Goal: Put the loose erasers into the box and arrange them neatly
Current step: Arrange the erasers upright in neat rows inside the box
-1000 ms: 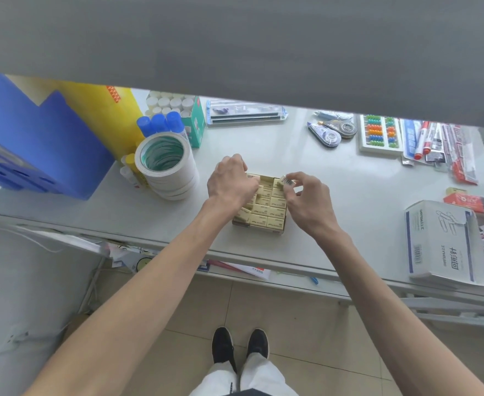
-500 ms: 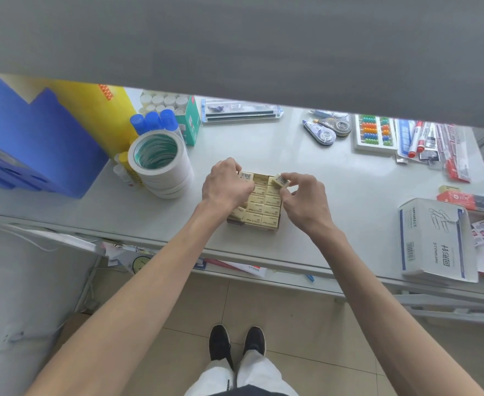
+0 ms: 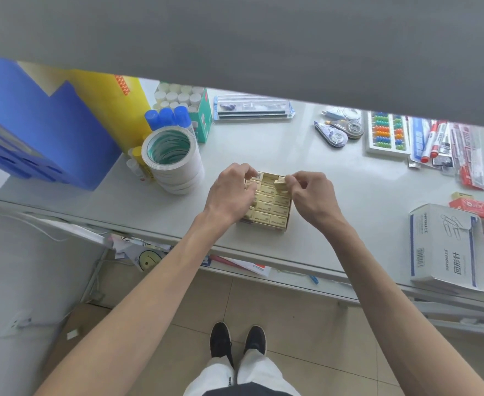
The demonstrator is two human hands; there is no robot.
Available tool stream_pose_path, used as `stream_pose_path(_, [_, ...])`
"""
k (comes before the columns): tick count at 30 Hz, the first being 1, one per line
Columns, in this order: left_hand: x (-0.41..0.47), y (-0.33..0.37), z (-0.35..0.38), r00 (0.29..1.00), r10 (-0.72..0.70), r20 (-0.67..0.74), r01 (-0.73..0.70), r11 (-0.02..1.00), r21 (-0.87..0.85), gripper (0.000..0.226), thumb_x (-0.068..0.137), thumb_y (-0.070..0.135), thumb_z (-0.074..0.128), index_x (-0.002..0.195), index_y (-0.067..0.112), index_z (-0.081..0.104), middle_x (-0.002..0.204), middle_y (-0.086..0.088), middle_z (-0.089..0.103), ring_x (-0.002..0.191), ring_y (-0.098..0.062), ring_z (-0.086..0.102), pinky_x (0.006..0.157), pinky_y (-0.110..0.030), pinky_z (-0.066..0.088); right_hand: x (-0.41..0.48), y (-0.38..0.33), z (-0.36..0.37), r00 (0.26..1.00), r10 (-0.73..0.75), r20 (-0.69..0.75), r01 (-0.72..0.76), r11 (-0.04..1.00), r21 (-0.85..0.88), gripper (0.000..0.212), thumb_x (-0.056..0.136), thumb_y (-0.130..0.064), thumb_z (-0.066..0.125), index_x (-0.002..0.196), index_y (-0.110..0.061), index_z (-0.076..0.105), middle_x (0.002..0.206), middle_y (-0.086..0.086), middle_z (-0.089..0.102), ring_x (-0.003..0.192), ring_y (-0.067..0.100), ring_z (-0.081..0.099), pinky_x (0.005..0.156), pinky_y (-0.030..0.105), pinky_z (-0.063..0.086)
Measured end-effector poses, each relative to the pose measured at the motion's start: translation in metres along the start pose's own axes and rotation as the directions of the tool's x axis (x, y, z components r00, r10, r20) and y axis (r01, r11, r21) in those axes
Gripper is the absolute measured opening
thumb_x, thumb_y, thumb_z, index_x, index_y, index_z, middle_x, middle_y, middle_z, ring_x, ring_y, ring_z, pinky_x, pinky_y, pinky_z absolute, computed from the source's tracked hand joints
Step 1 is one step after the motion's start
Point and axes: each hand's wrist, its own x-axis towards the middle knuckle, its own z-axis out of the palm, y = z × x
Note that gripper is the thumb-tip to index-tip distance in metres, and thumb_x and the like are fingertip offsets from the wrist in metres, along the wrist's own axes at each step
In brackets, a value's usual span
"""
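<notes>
right hand (image 3: pixel 312 195) pinches tilted eraser (image 3: pixel 280 182) — box (image 3: pixel 275 227) 1 o'clock | left hand (image 3: pixel 232 192) pinches barcode eraser (image 3: pixel 258 176) — 11 o'clock

A stationery shop, it seems: the white counter (image 3: pixel 378 195) carries a stack of white tape rolls (image 3: pixel 175 164), blue-capped glue sticks (image 3: pixel 166 117), packaged red markers (image 3: pixel 435 138), a colourful bead abacus (image 3: pixel 386 132) and a white paper-clip carton (image 3: pixel 446 247).

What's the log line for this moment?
box: rows packed | left hand: pinches barcode eraser, back-left | right hand: pinches tilted eraser, back-right
</notes>
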Motion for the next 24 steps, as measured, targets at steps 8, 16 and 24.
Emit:
stream_pose_path(8, [-0.006,0.0,0.0,0.999,-0.018,0.029,0.018,1.0,-0.005,0.018,0.092,0.024,0.058,0.108,0.021,0.065,0.108,0.003,0.062,0.086,-0.013,0.056,0.08,-0.033,0.052,0.002,0.008,0.001,0.993,0.043,-0.111,-0.033,0.995,0.09,0.013,0.092,-0.021,0.064,0.093,-0.015,0.075,0.083,0.009,0.07,0.067,0.012,0.056,0.065,0.024,0.041])
stream_pose_path(16, [-0.005,0.002,0.001,1.0,-0.028,-0.005,0.028,1.0,-0.003,0.022,0.092,0.019,0.057,0.113,0.02,0.062,0.113,0.002,0.056,0.091,-0.013,0.053,0.08,-0.032,0.049,0.004,0.014,0.004,0.999,-0.018,-0.031,0.016,0.998,-0.068,0.025,0.084,-0.031,0.074,0.106,-0.02,0.074,0.102,-0.001,0.055,0.091,0.012,0.052,0.08,0.027,0.043])
stream_pose_path(24, [-0.004,0.003,0.004,0.994,-0.113,-0.006,0.113,0.992,-0.05,0.033,0.093,0.02,0.052,0.124,0.018,0.062,0.121,-0.003,0.062,0.091,-0.015,0.061,0.091,-0.029,0.046,0.013,0.007,0.004,0.997,-0.046,-0.067,0.042,0.997,-0.061,0.023,0.091,-0.022,0.068,0.111,-0.011,0.073,0.103,0.01,0.062,0.085,0.015,0.054,0.077,0.02,0.037])
